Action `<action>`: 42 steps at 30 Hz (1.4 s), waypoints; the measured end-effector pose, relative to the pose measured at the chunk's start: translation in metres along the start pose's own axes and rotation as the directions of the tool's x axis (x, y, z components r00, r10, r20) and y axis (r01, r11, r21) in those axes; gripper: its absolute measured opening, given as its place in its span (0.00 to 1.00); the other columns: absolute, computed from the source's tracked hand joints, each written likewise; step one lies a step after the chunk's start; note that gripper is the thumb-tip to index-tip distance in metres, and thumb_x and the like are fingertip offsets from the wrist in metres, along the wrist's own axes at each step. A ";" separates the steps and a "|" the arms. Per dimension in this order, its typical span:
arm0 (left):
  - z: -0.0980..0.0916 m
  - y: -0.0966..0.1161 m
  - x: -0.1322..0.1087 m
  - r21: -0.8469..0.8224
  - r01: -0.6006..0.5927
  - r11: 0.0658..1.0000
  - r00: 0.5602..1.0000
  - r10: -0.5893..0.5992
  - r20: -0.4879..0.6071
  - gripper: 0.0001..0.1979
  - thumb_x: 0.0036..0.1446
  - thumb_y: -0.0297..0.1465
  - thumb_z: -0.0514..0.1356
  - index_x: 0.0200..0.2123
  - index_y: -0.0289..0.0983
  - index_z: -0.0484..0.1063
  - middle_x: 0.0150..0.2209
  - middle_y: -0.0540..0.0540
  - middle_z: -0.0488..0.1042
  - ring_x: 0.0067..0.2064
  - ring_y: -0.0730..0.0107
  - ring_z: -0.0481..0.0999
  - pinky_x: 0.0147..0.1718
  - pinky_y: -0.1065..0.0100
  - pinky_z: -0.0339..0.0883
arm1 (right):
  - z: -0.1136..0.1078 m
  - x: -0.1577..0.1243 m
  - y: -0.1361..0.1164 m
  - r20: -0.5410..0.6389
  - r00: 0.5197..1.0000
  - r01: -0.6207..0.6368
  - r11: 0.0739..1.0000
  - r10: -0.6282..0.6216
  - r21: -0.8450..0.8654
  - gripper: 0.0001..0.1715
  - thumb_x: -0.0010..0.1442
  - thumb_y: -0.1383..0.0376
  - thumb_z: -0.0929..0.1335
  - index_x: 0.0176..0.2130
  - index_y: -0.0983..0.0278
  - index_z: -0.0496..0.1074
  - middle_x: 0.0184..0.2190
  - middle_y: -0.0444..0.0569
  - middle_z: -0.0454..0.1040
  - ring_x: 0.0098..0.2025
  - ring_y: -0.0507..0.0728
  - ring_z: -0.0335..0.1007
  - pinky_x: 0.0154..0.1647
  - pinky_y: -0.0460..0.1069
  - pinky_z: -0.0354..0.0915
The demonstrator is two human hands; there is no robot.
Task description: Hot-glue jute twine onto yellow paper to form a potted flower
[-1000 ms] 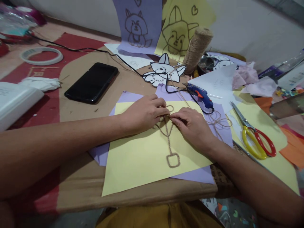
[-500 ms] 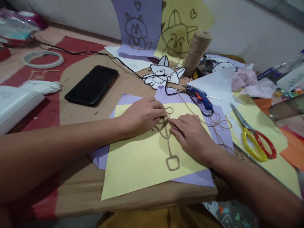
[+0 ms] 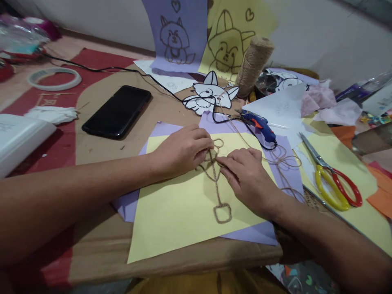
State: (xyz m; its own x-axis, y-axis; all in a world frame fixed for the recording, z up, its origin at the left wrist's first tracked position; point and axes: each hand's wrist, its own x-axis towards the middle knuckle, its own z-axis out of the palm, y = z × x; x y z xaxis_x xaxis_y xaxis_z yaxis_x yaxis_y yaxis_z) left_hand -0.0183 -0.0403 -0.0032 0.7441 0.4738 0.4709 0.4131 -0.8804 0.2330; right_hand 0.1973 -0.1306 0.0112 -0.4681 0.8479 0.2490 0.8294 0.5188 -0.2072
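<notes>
Twine [image 3: 217,188] lies on a yellow sheet of paper [image 3: 171,220] as a flower-like outline: a stem, curved side lines and a small square at the bottom. My left hand [image 3: 186,149] rests on the sheet, its fingers curled and pinching the twine near the top of the stem. My right hand [image 3: 246,173] is just to the right, thumb and fingertips closed on the twine at the same spot. Both sets of fingers nearly meet and hide part of the outline. Purple paper [image 3: 251,234] sticks out from under the yellow sheet.
Behind my hands lie a blue glue gun [image 3: 260,124], a fox cutout [image 3: 211,96] and a twine spool [image 3: 255,65]. Scissors [image 3: 332,175] and loose twine [image 3: 283,159] are at right. A phone [image 3: 118,111], tape roll [image 3: 54,78] and black cord [image 3: 122,68] are left.
My right hand's fingertips have shifted very slightly down along the twine. My left hand stays almost in place. The whole view has moved a little.
</notes>
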 end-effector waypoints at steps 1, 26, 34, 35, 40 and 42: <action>-0.001 0.001 0.000 -0.014 0.010 1.000 1.000 -0.010 -0.009 0.09 0.64 0.24 0.57 0.42 0.34 0.78 0.43 0.41 0.79 0.45 0.60 0.74 0.45 0.61 0.70 | 0.000 0.000 0.000 -0.009 1.000 -0.005 1.000 0.005 0.000 0.12 0.71 0.67 0.64 0.47 0.62 0.77 0.39 0.51 0.78 0.45 0.60 0.70 0.52 0.59 0.54; 0.007 0.012 0.029 -0.411 0.341 0.845 0.933 -0.359 0.035 0.05 0.58 0.31 0.65 0.34 0.35 0.78 0.28 0.50 0.78 0.29 0.74 0.73 0.30 0.71 0.63 | -0.038 0.008 0.032 0.074 0.957 -0.282 0.840 0.280 0.463 0.28 0.59 0.65 0.72 0.58 0.58 0.69 0.35 0.45 0.79 0.31 0.54 0.72 0.32 0.50 0.66; 0.011 0.005 0.030 -0.417 0.365 0.833 0.920 -0.392 0.021 0.08 0.56 0.35 0.66 0.33 0.35 0.78 0.29 0.49 0.78 0.29 0.74 0.72 0.29 0.71 0.63 | -0.077 0.004 0.071 -0.003 0.923 -0.374 0.900 0.385 0.225 0.17 0.58 0.60 0.72 0.49 0.56 0.79 0.32 0.47 0.79 0.31 0.56 0.70 0.30 0.51 0.61; 0.011 0.005 0.030 -0.413 0.366 0.834 0.919 -0.395 0.018 0.08 0.56 0.34 0.66 0.33 0.35 0.78 0.28 0.49 0.77 0.29 0.74 0.71 0.29 0.71 0.63 | -0.080 0.006 0.076 -0.023 0.917 -0.378 0.886 0.398 0.269 0.16 0.58 0.60 0.73 0.47 0.56 0.80 0.31 0.46 0.78 0.29 0.55 0.68 0.28 0.51 0.60; 0.011 0.003 0.029 -0.423 0.379 0.823 0.913 -0.407 0.027 0.07 0.56 0.33 0.65 0.33 0.35 0.78 0.28 0.49 0.77 0.28 0.74 0.71 0.28 0.72 0.62 | -0.083 0.015 0.082 0.206 0.918 -0.396 0.755 0.338 0.523 0.12 0.59 0.57 0.73 0.40 0.62 0.80 0.27 0.46 0.76 0.24 0.50 0.65 0.26 0.49 0.61; 0.012 0.002 0.029 -0.442 0.383 0.811 0.910 -0.413 0.031 0.07 0.56 0.34 0.65 0.33 0.35 0.78 0.28 0.49 0.77 0.29 0.74 0.71 0.29 0.71 0.63 | -0.079 0.015 0.085 0.336 0.900 -0.430 0.693 0.278 0.578 0.17 0.61 0.52 0.72 0.39 0.63 0.79 0.32 0.49 0.78 0.26 0.51 0.69 0.28 0.49 0.65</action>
State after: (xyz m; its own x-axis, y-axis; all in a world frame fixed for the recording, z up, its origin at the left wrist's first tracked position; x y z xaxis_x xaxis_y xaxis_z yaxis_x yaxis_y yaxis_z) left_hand 0.0099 -0.0279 0.0008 0.5227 0.7956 0.3063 0.3881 -0.5420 0.7454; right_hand 0.2843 -0.0823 0.0724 -0.2928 0.9441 -0.1513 0.5999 0.0582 -0.7980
